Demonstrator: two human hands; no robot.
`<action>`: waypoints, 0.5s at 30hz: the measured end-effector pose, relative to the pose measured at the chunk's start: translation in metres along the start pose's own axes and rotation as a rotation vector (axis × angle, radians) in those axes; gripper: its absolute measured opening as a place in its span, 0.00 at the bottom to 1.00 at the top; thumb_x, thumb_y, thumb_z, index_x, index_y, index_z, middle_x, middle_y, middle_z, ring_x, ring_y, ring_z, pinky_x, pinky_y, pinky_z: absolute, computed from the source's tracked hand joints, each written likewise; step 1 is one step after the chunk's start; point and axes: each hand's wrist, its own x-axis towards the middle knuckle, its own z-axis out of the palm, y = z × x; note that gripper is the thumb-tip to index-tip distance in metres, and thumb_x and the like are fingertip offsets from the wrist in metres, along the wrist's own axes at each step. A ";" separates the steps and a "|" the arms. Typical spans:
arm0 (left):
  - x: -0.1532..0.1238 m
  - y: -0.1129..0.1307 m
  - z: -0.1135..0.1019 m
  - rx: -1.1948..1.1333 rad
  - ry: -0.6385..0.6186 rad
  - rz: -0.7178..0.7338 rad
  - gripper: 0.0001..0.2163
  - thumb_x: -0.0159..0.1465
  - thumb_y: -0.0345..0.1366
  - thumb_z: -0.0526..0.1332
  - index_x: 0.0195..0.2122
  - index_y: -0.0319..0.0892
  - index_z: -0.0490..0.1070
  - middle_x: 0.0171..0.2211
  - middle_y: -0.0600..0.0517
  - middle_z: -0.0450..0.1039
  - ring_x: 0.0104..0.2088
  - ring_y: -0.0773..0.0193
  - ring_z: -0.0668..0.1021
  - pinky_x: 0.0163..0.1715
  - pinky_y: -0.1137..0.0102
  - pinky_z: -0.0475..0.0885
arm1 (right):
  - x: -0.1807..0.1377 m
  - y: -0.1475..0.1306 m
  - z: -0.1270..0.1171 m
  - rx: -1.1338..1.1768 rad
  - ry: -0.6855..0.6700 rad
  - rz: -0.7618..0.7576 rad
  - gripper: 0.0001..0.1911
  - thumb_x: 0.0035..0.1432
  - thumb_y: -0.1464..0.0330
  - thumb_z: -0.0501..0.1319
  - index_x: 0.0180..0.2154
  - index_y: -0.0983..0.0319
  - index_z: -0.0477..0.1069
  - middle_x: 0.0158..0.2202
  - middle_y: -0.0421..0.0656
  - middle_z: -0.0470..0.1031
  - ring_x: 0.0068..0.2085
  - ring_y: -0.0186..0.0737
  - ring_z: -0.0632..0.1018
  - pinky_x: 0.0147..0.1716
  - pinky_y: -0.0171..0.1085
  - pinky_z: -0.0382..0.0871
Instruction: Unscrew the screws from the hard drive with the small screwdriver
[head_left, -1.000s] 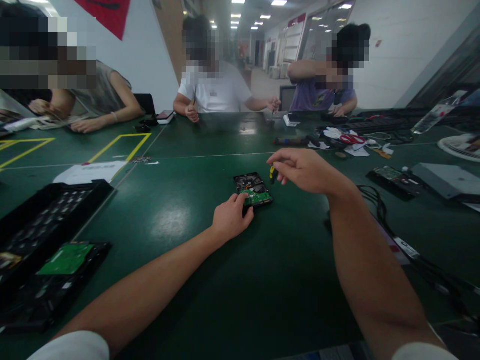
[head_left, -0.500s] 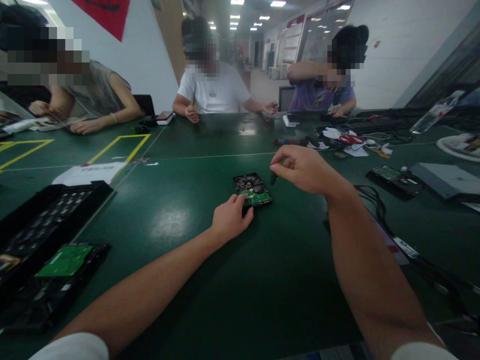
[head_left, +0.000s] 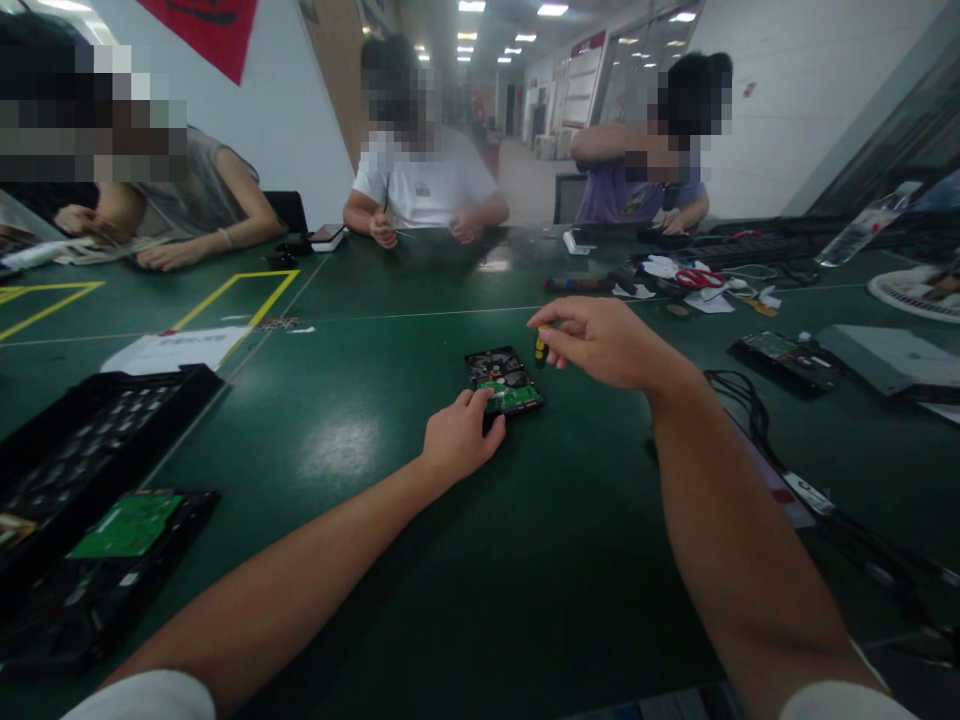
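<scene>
A hard drive (head_left: 510, 374) with a green circuit board on its near half lies flat on the dark green table (head_left: 420, 580). My left hand (head_left: 463, 437) grips its near left corner, fingers over the board and thumb by the near edge. Just right of and above the drive, my right hand (head_left: 600, 342) pinches a short yellow-and-black screwdriver (head_left: 540, 347) between thumb and fingers. The screwdriver points down and looks apart from the drive; its tip is too small to make out.
At left are a black tray (head_left: 90, 430) and another drive with a green board (head_left: 126, 525). To the right lie a drive (head_left: 784, 360), a grey metal box (head_left: 892, 360), cables (head_left: 750, 410) and a bottle (head_left: 866, 225). Several people sit across the table.
My right hand has turned and shifted slightly left, showing the screwdriver's yellow handle. My left hand and the hard drive stay put. The middle person across has drawn a hand inward.
</scene>
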 end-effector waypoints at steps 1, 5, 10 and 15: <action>0.000 0.000 0.000 0.000 0.005 0.005 0.24 0.75 0.49 0.57 0.67 0.45 0.67 0.54 0.44 0.77 0.44 0.52 0.84 0.41 0.62 0.76 | 0.001 0.001 0.000 -0.013 0.009 -0.008 0.13 0.65 0.64 0.64 0.49 0.60 0.81 0.35 0.43 0.85 0.31 0.40 0.82 0.35 0.38 0.72; 0.000 0.000 0.000 0.001 0.018 0.014 0.24 0.75 0.50 0.57 0.67 0.45 0.67 0.53 0.44 0.78 0.44 0.52 0.84 0.41 0.62 0.76 | 0.002 0.006 0.000 -0.090 0.079 -0.039 0.10 0.63 0.61 0.67 0.42 0.59 0.81 0.35 0.42 0.84 0.34 0.41 0.80 0.36 0.38 0.69; 0.000 0.000 0.000 -0.002 0.003 -0.003 0.23 0.75 0.50 0.57 0.67 0.46 0.67 0.54 0.44 0.77 0.45 0.52 0.83 0.41 0.62 0.76 | 0.001 0.005 -0.001 -0.160 0.140 -0.015 0.08 0.60 0.62 0.68 0.37 0.60 0.78 0.30 0.41 0.79 0.32 0.40 0.77 0.36 0.39 0.65; 0.000 0.000 0.000 -0.015 0.007 0.009 0.23 0.75 0.50 0.56 0.67 0.45 0.67 0.54 0.44 0.77 0.44 0.53 0.83 0.40 0.63 0.76 | -0.001 -0.002 -0.002 -0.171 0.106 -0.023 0.05 0.60 0.65 0.66 0.37 0.60 0.77 0.29 0.39 0.78 0.31 0.39 0.76 0.36 0.39 0.64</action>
